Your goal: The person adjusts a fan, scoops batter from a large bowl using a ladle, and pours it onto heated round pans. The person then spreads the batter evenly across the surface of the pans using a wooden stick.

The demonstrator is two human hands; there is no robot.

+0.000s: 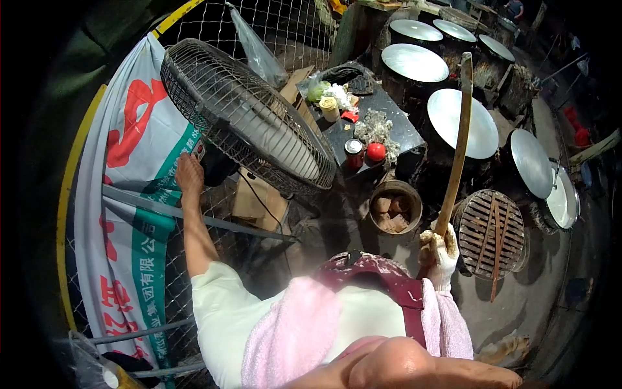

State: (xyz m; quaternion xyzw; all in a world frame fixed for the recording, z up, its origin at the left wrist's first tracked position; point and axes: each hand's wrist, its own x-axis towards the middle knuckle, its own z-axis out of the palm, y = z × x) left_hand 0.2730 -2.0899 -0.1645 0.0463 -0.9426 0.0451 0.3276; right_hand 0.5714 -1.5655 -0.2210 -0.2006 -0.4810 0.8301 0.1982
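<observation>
My bare left hand [189, 174] reaches to the back of a large black fan [249, 120], at its motor housing beside the banner. Its fingers are partly hidden there, so their hold is unclear. In a dirty white glove, my right hand [438, 249] is closed round the lower end of a long, slightly curved wooden stick [462, 136], which points upward. Below the fan lies a cardboard box [259, 202]. A dark table [398, 123] beside the fan bears a red can [354, 154], a red ball-like object [376, 152] and a yellowish cup [329, 109].
Several round metal lids [462, 123] stand at the upper right. Nearer are a slatted round grate [490, 235] and a pot [396, 207] with brown chunks. A banner [129, 194] hangs on wire fencing at the left. A person [514, 9] is far back.
</observation>
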